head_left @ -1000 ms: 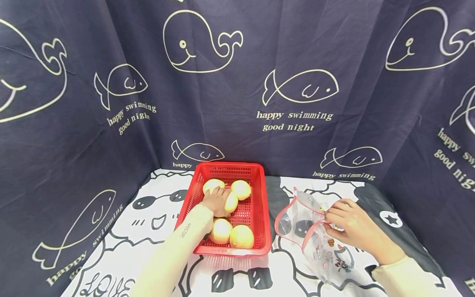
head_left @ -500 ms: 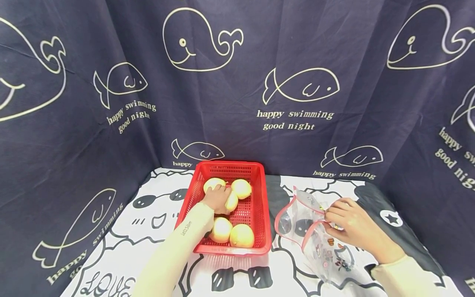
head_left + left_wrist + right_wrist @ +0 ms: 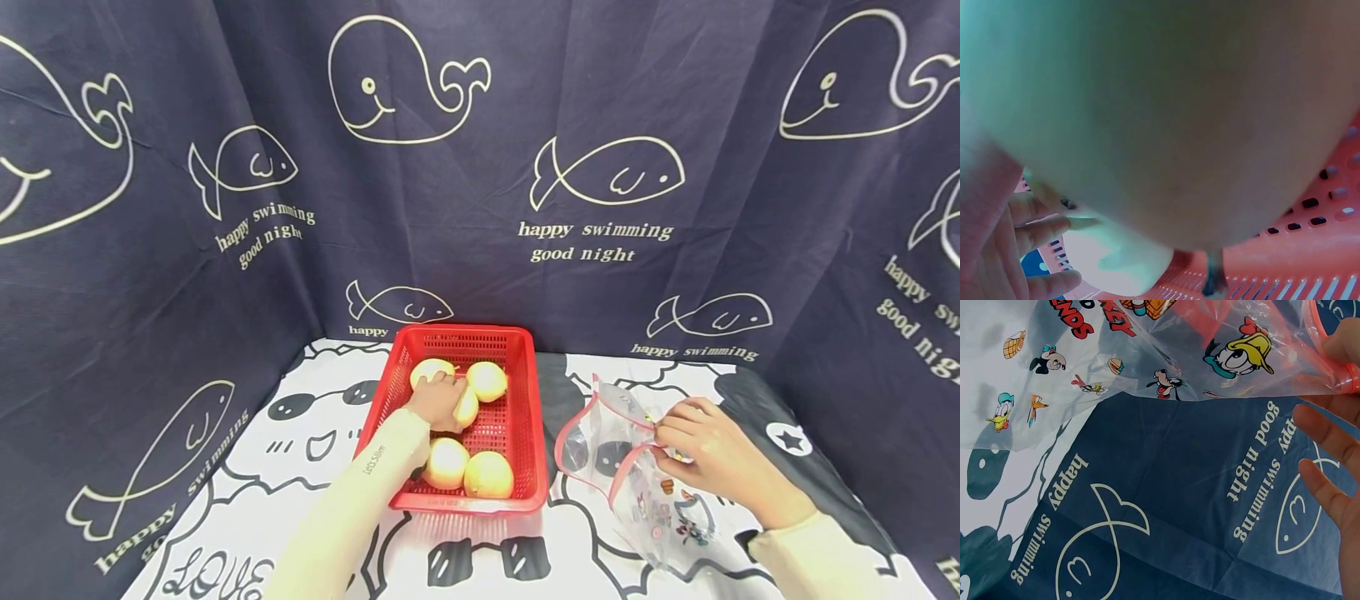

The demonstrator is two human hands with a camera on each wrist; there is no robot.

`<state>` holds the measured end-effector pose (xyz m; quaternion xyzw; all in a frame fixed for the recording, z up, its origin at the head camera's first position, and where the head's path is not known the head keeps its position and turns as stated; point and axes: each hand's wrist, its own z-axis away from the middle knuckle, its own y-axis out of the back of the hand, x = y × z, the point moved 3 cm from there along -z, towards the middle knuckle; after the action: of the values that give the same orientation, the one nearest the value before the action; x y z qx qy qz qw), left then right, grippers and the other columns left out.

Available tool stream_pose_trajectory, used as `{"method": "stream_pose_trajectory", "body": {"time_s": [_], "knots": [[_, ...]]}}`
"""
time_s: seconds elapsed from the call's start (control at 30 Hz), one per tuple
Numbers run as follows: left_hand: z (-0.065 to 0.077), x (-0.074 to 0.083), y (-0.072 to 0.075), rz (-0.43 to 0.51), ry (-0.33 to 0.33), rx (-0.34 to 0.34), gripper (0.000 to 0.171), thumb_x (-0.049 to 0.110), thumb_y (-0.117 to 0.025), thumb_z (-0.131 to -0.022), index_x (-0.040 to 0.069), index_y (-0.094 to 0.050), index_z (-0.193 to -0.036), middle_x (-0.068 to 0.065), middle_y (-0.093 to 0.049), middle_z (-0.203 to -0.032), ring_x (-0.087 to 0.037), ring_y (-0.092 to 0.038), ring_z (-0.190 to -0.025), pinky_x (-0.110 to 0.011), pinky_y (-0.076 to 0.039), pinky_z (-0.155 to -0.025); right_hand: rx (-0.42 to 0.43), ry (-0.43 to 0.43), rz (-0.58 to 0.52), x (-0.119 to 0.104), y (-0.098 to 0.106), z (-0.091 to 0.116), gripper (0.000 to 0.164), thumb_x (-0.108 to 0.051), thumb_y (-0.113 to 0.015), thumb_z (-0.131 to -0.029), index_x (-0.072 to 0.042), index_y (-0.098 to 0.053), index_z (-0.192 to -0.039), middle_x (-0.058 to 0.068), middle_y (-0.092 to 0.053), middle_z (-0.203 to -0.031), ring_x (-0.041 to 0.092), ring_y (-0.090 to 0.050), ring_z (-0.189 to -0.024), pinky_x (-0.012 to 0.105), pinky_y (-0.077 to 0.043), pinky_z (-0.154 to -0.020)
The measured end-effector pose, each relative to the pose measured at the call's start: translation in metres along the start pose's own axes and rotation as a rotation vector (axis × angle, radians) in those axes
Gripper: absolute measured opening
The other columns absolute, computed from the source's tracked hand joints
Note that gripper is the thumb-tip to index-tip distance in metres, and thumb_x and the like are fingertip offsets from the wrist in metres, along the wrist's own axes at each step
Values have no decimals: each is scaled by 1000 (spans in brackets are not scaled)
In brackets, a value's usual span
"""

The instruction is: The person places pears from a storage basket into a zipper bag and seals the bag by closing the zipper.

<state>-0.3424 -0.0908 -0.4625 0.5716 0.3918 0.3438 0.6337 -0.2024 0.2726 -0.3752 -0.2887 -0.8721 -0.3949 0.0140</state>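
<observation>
Inside the red basket [image 3: 537,433], my left hand [image 3: 435,402] grips a yellow pear [image 3: 467,410], whose right side shows beyond the hand. One pear [image 3: 431,371] lies just past my fingers and another pear [image 3: 487,382] to their right. Two more sit at the near end. A near pear [image 3: 1166,125] fills most of the left wrist view, its stem pointing down. On the right, my right hand [image 3: 697,446] pinches the pink edge of a clear plastic zip bag [image 3: 652,508]. The bag's mouth gapes toward the basket, and cartoon figures [image 3: 1238,356] are printed on it.
A white tablecloth [image 3: 300,500] with black drawings covers the table. Dark blue curtains [image 3: 465,208] printed with whales and fish stand behind and at both sides. The basket's back rim is close to the rear curtain.
The left hand has shifted slightly on the pear, its fingers drawing in closer around it. The right hand and the bag have stayed in place.
</observation>
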Motion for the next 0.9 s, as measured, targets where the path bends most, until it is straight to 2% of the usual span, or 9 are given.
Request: {"method": "stream_pose_trajectory", "body": {"time_s": [0.43,0.7,0.9], "knots": [[8,0,18,41,-13,84,87,48,-83,-72,6,-50,-141,-15,-58,-131,-32,-49,-123,-54,-42,-96,-50,-27,-3,-2,1,-2,38,-32,-39,-103,-16,-55,-72,-8,-57,-73,19,-55,-73,37,-36,-85],[12,0,25,47,-23,116,86,49,-83,-73,7,-49,-142,-14,-57,-131,-32,-48,-126,-55,-39,-101,13,0,-9,-1,0,-1,37,-31,-42,-102,-17,-54,-70,-9,-56,-72,18,-55,-71,37,-38,-81],[14,7,37,30,-64,200,84,49,-81,-73,7,-51,-139,-14,-59,-123,-31,-51,-121,-52,-42,-98,27,-8,-12,-1,2,0,36,-30,-43,-101,-17,-54,-69,-8,-56,-72,18,-54,-70,37,-38,-80]]}}
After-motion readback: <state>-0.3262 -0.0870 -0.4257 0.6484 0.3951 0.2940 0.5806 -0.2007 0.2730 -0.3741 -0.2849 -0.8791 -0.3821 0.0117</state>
